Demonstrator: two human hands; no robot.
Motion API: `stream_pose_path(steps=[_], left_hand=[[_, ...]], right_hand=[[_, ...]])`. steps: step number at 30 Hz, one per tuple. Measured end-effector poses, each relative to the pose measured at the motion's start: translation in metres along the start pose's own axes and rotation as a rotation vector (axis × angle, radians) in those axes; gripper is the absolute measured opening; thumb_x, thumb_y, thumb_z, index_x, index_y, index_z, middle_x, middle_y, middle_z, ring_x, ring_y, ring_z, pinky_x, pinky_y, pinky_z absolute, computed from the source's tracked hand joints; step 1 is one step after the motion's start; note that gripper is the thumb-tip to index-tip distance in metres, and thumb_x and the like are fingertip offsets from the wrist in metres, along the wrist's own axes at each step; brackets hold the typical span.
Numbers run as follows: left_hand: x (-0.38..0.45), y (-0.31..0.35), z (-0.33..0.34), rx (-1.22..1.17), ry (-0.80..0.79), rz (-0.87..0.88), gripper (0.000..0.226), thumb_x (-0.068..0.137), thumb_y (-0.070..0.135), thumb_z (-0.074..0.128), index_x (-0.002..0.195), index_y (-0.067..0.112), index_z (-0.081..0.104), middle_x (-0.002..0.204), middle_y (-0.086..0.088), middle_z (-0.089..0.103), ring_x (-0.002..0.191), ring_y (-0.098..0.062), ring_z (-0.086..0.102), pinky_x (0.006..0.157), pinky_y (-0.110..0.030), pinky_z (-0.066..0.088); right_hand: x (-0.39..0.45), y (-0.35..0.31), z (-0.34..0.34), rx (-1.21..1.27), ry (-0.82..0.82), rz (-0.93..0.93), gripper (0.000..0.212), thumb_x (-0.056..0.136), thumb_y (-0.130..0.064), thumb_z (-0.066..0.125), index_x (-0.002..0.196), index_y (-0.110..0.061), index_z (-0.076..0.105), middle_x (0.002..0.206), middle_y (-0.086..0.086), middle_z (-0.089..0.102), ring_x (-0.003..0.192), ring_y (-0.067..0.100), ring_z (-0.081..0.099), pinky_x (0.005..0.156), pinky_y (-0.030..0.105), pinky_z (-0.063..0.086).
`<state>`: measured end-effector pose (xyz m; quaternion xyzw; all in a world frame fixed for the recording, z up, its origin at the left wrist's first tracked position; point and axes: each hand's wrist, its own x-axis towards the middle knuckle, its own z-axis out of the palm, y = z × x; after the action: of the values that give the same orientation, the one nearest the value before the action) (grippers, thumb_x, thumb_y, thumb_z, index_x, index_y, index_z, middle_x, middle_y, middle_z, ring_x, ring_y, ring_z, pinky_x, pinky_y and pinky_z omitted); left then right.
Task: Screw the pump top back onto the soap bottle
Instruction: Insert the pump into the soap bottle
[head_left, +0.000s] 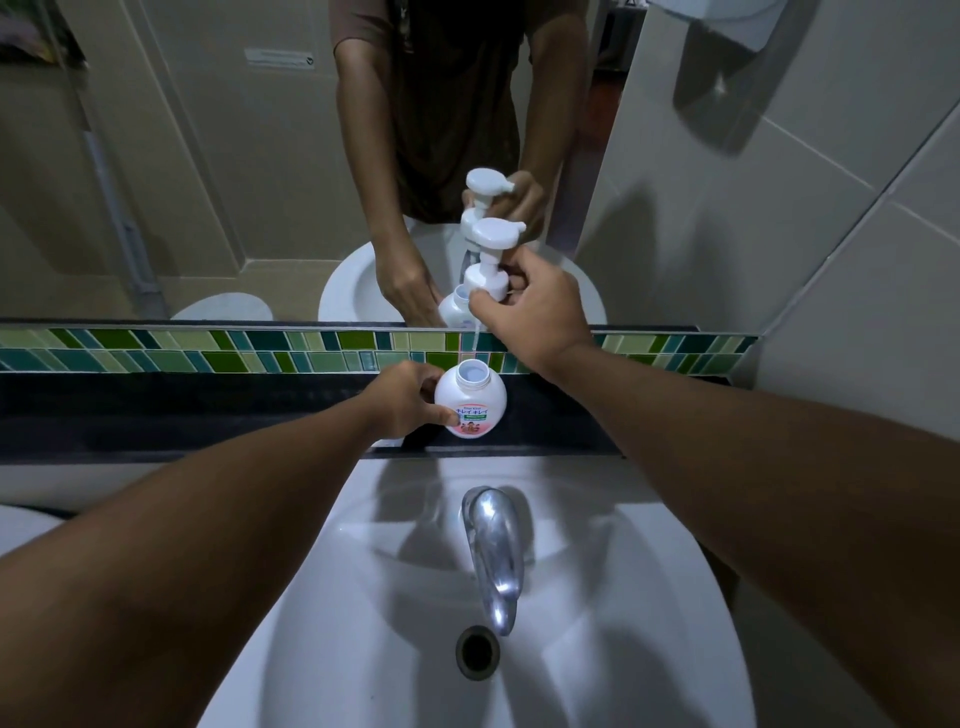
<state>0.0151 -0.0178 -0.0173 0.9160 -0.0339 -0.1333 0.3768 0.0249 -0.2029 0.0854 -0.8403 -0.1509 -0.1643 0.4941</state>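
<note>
A round white soap bottle (470, 400) with a pink and green label stands on the dark ledge (208, 410) behind the sink, its neck open at the top. My left hand (402, 397) grips its left side. My right hand (530, 306) holds the white pump top (491, 260) by its collar, above the bottle and slightly to the right. The pump's clear tube (475, 338) hangs down toward the open neck and stays apart from it. The mirror behind repeats both hands, the pump and the bottle.
A white sink basin (649, 597) lies below the ledge with a chrome tap (493, 545) and a drain (478, 649). A green mosaic tile strip (208, 348) runs under the mirror (208, 182). A tiled wall (779, 234) closes the right side.
</note>
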Motion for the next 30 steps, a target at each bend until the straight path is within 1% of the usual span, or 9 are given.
stream_pose_path(steps=[2,4,8,11,14,17,21,26,30], left_hand=[[0.0,0.0,0.0,0.002,0.004,0.002,0.054,0.07,0.026,0.094,0.119,0.014,0.074,0.113,-0.004,0.079,0.101,-0.022,0.073,0.101,-0.045,0.055],[0.0,0.0,0.0,0.0,0.004,0.005,0.054,0.07,0.026,0.094,0.118,0.014,0.074,0.111,-0.004,0.079,0.1,-0.022,0.074,0.1,-0.045,0.055],[-0.001,-0.001,-0.001,-0.01,0.005,0.013,0.051,0.07,0.023,0.094,0.116,0.013,0.075,0.108,-0.004,0.08,0.098,-0.021,0.075,0.098,-0.043,0.057],[-0.002,-0.001,-0.001,-0.015,0.004,0.019,0.051,0.07,0.022,0.094,0.116,0.013,0.075,0.107,-0.003,0.08,0.098,-0.021,0.075,0.098,-0.043,0.057],[-0.002,0.0,-0.001,-0.009,0.005,0.022,0.053,0.07,0.023,0.093,0.119,0.014,0.074,0.111,-0.004,0.08,0.1,-0.022,0.074,0.099,-0.042,0.057],[-0.001,0.0,0.0,-0.014,0.004,0.02,0.053,0.071,0.023,0.093,0.119,0.014,0.074,0.112,-0.005,0.079,0.101,-0.022,0.074,0.099,-0.043,0.057],[-0.001,-0.002,0.001,-0.015,0.009,0.019,0.051,0.07,0.022,0.094,0.117,0.013,0.074,0.111,-0.005,0.08,0.1,-0.023,0.075,0.099,-0.045,0.057],[-0.001,-0.002,0.001,-0.004,0.017,0.025,0.053,0.07,0.023,0.094,0.119,0.013,0.074,0.112,-0.005,0.079,0.101,-0.024,0.074,0.099,-0.046,0.056],[-0.001,0.0,0.0,0.014,0.014,0.035,0.051,0.071,0.023,0.093,0.118,0.014,0.074,0.111,-0.006,0.079,0.101,-0.025,0.074,0.099,-0.046,0.056]], right_hand=[[-0.003,0.0,0.001,-0.006,-0.01,0.006,0.028,0.08,-0.021,0.078,0.105,-0.01,0.071,0.088,0.002,0.076,0.08,0.018,0.072,0.077,0.034,0.06],[-0.007,0.004,0.004,-0.009,-0.027,0.018,0.028,0.079,-0.02,0.077,0.104,-0.009,0.071,0.086,0.003,0.076,0.078,0.02,0.071,0.075,0.037,0.06],[-0.02,0.015,0.012,-0.037,-0.066,0.037,0.033,0.075,-0.025,0.075,0.105,-0.012,0.07,0.09,0.006,0.075,0.081,0.022,0.073,0.078,0.044,0.061],[-0.028,0.024,0.017,-0.035,-0.095,0.042,0.032,0.075,-0.022,0.075,0.104,-0.011,0.07,0.09,0.006,0.075,0.081,0.022,0.073,0.077,0.046,0.06],[-0.034,0.033,0.021,-0.059,-0.083,0.047,0.031,0.073,-0.021,0.077,0.102,-0.01,0.069,0.09,0.008,0.073,0.081,0.026,0.071,0.077,0.047,0.059],[-0.038,0.042,0.025,-0.092,-0.079,0.046,0.034,0.071,-0.023,0.078,0.101,-0.008,0.068,0.089,0.009,0.072,0.08,0.028,0.07,0.075,0.048,0.058],[-0.043,0.05,0.031,-0.095,-0.08,0.073,0.032,0.069,-0.027,0.077,0.094,-0.009,0.067,0.087,0.008,0.07,0.079,0.028,0.068,0.073,0.048,0.057],[-0.046,0.051,0.033,-0.096,-0.085,0.05,0.035,0.07,-0.024,0.078,0.1,-0.008,0.068,0.092,0.007,0.071,0.083,0.027,0.069,0.077,0.045,0.058],[-0.048,0.053,0.032,-0.121,-0.091,0.028,0.034,0.072,-0.02,0.081,0.1,-0.007,0.069,0.092,0.008,0.071,0.082,0.026,0.068,0.076,0.042,0.058]])
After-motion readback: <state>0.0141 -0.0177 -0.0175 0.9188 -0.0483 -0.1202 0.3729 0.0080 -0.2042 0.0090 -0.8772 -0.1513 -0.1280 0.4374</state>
